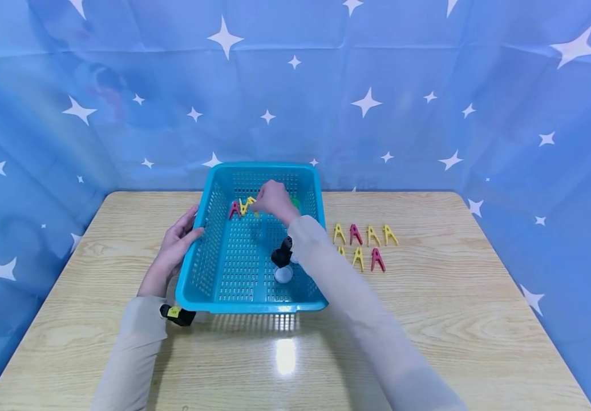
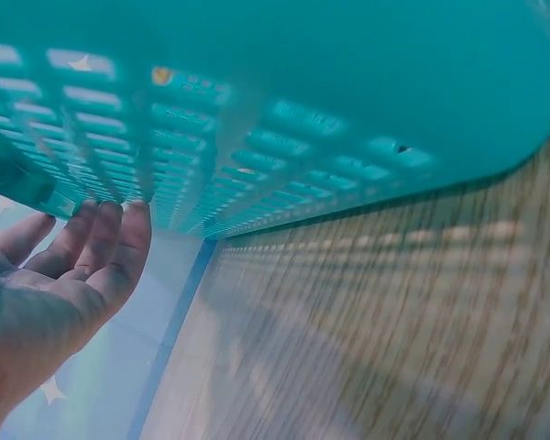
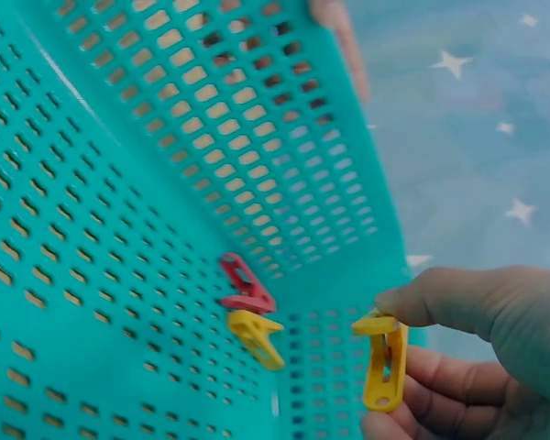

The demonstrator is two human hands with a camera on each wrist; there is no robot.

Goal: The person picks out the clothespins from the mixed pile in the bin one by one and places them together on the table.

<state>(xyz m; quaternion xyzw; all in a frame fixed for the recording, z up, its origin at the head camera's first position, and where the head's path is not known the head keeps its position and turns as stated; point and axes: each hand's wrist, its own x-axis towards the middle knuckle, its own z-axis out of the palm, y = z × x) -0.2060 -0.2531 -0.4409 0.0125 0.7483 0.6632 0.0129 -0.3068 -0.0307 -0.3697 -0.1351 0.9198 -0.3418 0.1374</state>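
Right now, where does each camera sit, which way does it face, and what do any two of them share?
Head: worn up high, looking forward and down at the wood table, the blue basket, both sleeves and both hands.
Left wrist: low beside the basket's outer wall, looking along the tabletop; the left hand lies open against the wall.
Right wrist: inside the basket, facing its mesh; the right hand pinches a yellow clip near a red clip.
Shared: head and right wrist both show the pinched yellow clip.

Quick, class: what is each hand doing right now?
Left hand: open, fingers straight against the basket wall.
Right hand: pinching a yellow clothespin over the basket.
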